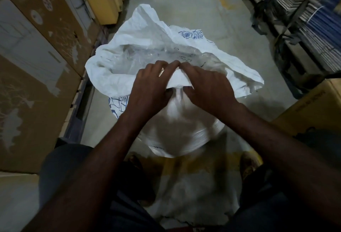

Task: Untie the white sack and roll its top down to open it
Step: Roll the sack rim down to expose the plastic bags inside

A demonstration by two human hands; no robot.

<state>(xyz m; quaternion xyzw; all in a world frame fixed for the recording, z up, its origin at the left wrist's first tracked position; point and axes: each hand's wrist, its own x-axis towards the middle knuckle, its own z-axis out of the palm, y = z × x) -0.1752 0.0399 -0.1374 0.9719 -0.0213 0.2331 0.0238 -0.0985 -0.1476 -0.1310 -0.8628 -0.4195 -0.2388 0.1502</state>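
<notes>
Tall cardboard boxes (pixel 36 61) line the left of the aisle. The white sack (pixel 166 50) stands on the concrete floor (pixel 217 0) just ahead of the person, its mouth already open, clear plastic showing inside. The left hand (pixel 151 85) and the right hand (pixel 208 87) sit side by side on the sack's near rim, each curled around a fold of it, fingers over, thumbs beneath. Shelves of stacked material (pixel 304 13) fill the right.
</notes>
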